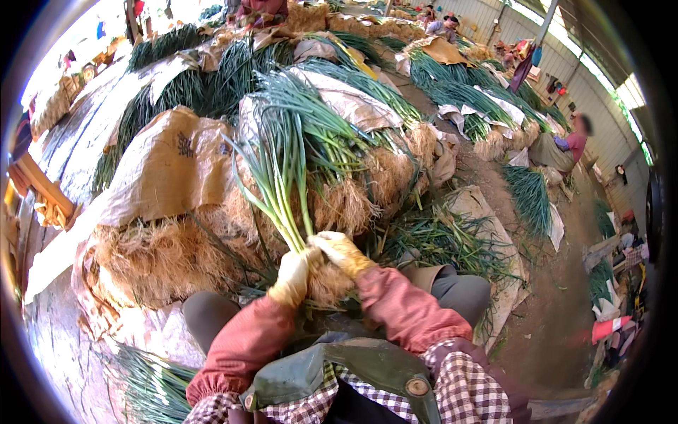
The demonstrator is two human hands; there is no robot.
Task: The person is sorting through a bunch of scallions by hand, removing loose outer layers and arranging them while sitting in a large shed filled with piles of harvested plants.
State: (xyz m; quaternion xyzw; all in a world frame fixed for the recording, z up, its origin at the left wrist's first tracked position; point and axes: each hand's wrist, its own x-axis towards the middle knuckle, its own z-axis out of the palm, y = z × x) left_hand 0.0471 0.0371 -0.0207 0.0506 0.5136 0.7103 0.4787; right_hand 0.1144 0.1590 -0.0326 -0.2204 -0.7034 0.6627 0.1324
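A bunch of green onions (286, 201) is upright in front of me, its leaves leaning away and its tan roots hanging low near my lap. My left hand (291, 277), in a pale yellowed glove, is closed around the white stalks just above the roots. My right hand (344, 252), gloved likewise, has its fingers bent in at the right side of the same stalks, against one stem. Just beyond the hands, a large heap of green onions (346, 205) lies with its shaggy roots facing me.
A tan woven sack (169, 159) covers the heap's left part. Stripped leaves (452, 240) litter the ground at right, beside a flat cloth (487, 212). More green onions (152, 381) lie at lower left. A seated person (565, 148) and further rows (466, 88) are farther right.
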